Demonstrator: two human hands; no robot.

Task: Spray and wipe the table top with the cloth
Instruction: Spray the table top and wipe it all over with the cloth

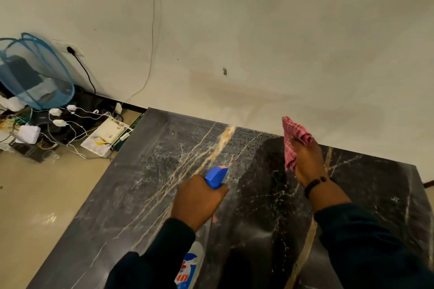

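The dark marble table top [145, 195] stands against the wall, its far part speckled with droplets; above it the left hand [197, 202] grips a blue-nozzled spray bottle [216, 177]; the right hand [307, 159] clutches a pink checked cloth [293, 138], raised near the far edge.

I am in a room of a home, I think a plain living space. In front of me is a dark marble surface [150, 195] with pale veins, pushed against a bare cream wall [258, 30]. The floor [35, 195] has glossy beige tiles. Beyond the surface's far left corner stand a blue mesh laundry basket [35, 73], a wall socket [72, 50] and many white chargers and cables [58, 122].
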